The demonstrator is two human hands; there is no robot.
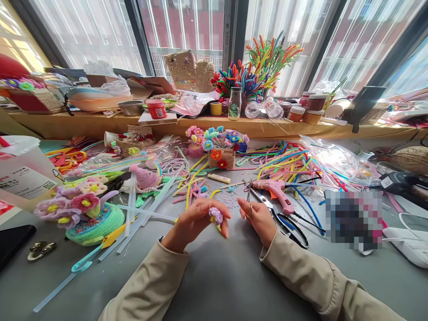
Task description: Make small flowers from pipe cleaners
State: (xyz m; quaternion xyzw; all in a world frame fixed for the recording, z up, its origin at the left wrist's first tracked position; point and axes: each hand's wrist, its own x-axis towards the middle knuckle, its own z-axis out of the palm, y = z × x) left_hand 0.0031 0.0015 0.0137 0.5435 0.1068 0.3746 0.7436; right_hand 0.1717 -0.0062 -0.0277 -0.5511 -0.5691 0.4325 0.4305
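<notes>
My left hand (195,220) is closed in a pinch around a small lilac pipe-cleaner flower (216,215); a bit of yellow shows below its petals. Beside it, my right hand (259,217) is closed with thumb and fingers together on what look like thin metal tweezers (248,192), tips pointing up and away. Black-handled scissors (284,225) lie just right of my right hand, partly hidden by it. Behind them rests a pink hot glue gun (276,192) with a black cord. A gap separates the flower from the tweezers.
Left stand a turquoise base with fuzzy flowers (93,223) and a drink cup (25,174). Clear glue sticks (129,232) lie nearby. Behind are a flower basket (222,158) and heaped pipe cleaners (287,162). A white power strip (408,245) is at right; jars line the sill.
</notes>
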